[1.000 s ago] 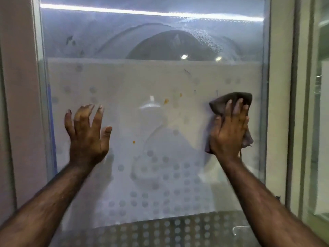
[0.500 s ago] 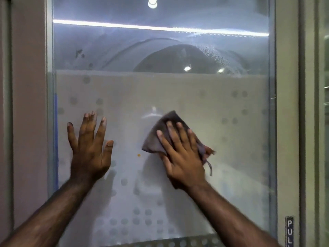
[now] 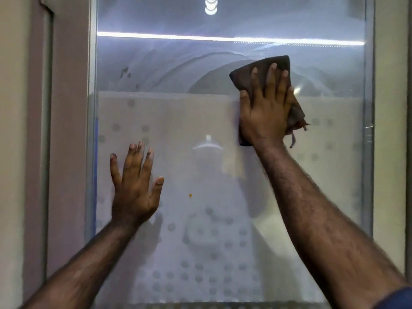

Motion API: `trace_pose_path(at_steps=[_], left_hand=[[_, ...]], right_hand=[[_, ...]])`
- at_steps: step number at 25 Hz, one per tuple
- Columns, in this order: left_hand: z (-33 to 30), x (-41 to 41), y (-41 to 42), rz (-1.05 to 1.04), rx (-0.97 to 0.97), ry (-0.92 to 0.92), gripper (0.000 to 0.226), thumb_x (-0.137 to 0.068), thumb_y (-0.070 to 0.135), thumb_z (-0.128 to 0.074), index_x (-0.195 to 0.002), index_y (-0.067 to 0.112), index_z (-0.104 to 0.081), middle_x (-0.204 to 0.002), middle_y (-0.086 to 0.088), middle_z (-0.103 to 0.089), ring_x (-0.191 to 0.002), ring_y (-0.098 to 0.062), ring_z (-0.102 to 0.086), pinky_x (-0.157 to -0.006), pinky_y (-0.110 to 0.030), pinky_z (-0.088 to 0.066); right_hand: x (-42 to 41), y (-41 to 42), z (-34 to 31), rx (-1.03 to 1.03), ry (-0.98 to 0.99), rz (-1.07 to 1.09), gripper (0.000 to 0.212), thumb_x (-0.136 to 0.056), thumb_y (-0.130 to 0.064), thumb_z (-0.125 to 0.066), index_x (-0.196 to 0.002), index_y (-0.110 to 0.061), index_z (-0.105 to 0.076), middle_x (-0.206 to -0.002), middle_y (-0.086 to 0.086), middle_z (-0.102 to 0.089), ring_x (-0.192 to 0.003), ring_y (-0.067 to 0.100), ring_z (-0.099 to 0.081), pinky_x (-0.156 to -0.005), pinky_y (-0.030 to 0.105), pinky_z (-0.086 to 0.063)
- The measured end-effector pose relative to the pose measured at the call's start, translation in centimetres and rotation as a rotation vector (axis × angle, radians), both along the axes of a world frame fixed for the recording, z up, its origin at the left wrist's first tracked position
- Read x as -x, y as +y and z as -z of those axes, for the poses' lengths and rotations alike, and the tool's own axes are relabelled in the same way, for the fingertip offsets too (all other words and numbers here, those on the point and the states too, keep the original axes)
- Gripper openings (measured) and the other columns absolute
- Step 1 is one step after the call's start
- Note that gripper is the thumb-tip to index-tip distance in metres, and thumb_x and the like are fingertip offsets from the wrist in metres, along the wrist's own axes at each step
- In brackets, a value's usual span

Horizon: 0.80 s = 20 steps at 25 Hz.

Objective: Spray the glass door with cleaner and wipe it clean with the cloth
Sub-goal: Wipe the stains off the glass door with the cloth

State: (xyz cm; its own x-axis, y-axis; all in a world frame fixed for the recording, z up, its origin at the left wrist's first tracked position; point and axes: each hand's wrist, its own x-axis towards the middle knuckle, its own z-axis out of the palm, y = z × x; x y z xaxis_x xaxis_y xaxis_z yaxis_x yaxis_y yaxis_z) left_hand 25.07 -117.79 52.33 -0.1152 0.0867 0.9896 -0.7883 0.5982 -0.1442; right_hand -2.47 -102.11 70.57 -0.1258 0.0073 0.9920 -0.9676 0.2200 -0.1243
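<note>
Cloth (image 3: 263,65) under right hand (image 3: 265,114) on glass door (image 3: 178,121), left hand (image 3: 133,186) lower left.

- left hand (image 3: 136,188) raised low, palm forward, fingers straight and spread, bare forearm reaching up
- right hand (image 3: 266,108) higher; fingers straight, pressing flat

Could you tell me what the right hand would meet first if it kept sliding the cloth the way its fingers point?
Probably nothing solid soon: the right hand presses the cloth flat on the glass door, fingers pointing up. Above is bare smeared glass, then the bright light strip, seemingly a reflection.
</note>
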Motion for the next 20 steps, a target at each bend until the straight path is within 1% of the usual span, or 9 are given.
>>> trace_pose_path(at_steps=[3, 6, 9, 11, 12, 14, 17, 19, 20], left_hand=[[0.2, -0.2, 0.1, -0.033, 0.000, 0.056, 0.067, -0.111, 0.046, -0.032, -0.163, 0.004, -0.038, -0.174, -0.020, -0.029, -0.165, -0.036, -0.021, -0.129, -0.072, -0.010], [0.3, -0.2, 0.8, -0.048, -0.041, 0.143, 0.064, -0.112, 0.043, -0.030, -0.162, 0.003, -0.038, -0.173, -0.023, -0.030, -0.165, -0.037, -0.022, -0.130, -0.071, -0.011], [0.9, -0.2, 1.9, -0.049, -0.103, 0.133, 0.067, -0.111, 0.047, -0.027, -0.162, 0.004, -0.037, -0.174, -0.022, -0.028, -0.165, -0.037, -0.021, -0.131, -0.070, -0.010], [1.4, -0.4, 2.2, -0.020, -0.131, 0.128, 0.071, -0.111, 0.051, -0.023, -0.162, 0.004, -0.037, -0.174, -0.021, -0.028, -0.165, -0.036, -0.021, -0.131, -0.069, -0.008], [1.6, -0.4, 2.2, -0.001, -0.128, 0.143, 0.071, -0.111, 0.051, -0.023, -0.162, 0.003, -0.038, -0.174, -0.021, -0.029, -0.165, -0.036, -0.022, -0.131, -0.069, -0.008], [1.8, -0.4, 2.1, 0.031, -0.112, 0.171, 0.071, -0.111, 0.050, -0.025, -0.161, 0.002, -0.040, -0.173, -0.022, -0.032, -0.164, -0.037, -0.025, -0.131, -0.069, -0.009], [1.9, -0.1, 1.8, 0.051, -0.090, 0.176, 0.071, -0.111, 0.050, -0.025, -0.160, 0.001, -0.041, -0.171, -0.022, -0.034, -0.163, -0.038, -0.027, -0.131, -0.069, -0.010], [2.0, -0.1, 1.6, 0.052, -0.061, 0.165, 0.071, -0.111, 0.049, -0.025, -0.160, 0.000, -0.041, -0.171, -0.023, -0.035, -0.163, -0.038, -0.028, -0.131, -0.069, -0.010], [2.1, -0.1, 1.4, 0.051, -0.042, 0.155, 0.070, -0.112, 0.048, -0.025, -0.160, 0.000, -0.040, -0.171, -0.023, -0.035, -0.163, -0.038, -0.028, -0.131, -0.069, -0.010]], right_hand=[[-6.6, -3.0, 4.9, -0.098, 0.273, -0.032, 0.067, -0.110, -0.055, -0.038, -0.172, -0.029, -0.030, -0.182, 0.012, -0.018, -0.170, 0.038, -0.013, -0.135, 0.061, -0.012], [-8.6, -3.9, 15.3, -0.253, 0.488, -0.112, 0.070, -0.109, -0.046, -0.047, -0.173, -0.025, -0.027, -0.183, 0.012, -0.017, -0.170, 0.037, -0.010, -0.134, 0.062, -0.016], [-5.3, -1.5, 25.6, -0.406, 0.557, -0.119, 0.072, -0.110, -0.042, -0.048, -0.174, -0.026, -0.019, -0.184, 0.006, -0.010, -0.171, 0.032, -0.007, -0.134, 0.061, -0.018], [-1.3, 0.4, 27.6, -0.396, 0.528, -0.059, 0.076, -0.107, -0.039, -0.053, -0.174, -0.028, -0.021, -0.184, 0.004, -0.011, -0.171, 0.032, -0.010, -0.135, 0.059, -0.018], [0.6, 1.2, 26.6, -0.351, 0.471, -0.028, 0.077, -0.104, -0.038, -0.055, -0.174, -0.028, -0.022, -0.184, 0.005, -0.011, -0.171, 0.032, -0.011, -0.136, 0.059, -0.016], [3.2, 2.2, 21.9, -0.214, 0.281, 0.019, 0.077, -0.102, -0.038, -0.051, -0.174, -0.027, -0.023, -0.184, 0.010, -0.013, -0.170, 0.035, -0.012, -0.136, 0.059, -0.014], [3.6, 1.5, 11.5, -0.025, -0.006, 0.042, 0.067, -0.111, -0.047, -0.040, -0.173, -0.027, -0.024, -0.182, 0.016, -0.015, -0.169, 0.042, -0.013, -0.134, 0.063, -0.014], [1.2, 0.3, 4.9, 0.014, -0.064, 0.010, 0.067, -0.112, -0.054, -0.033, -0.173, -0.028, -0.023, -0.182, 0.017, -0.013, -0.168, 0.044, -0.011, -0.134, 0.065, -0.012], [-0.7, -0.6, 2.5, 0.009, -0.046, -0.006, 0.069, -0.111, -0.055, -0.032, -0.173, -0.028, -0.023, -0.183, 0.017, -0.012, -0.168, 0.045, -0.009, -0.134, 0.066, -0.011]])
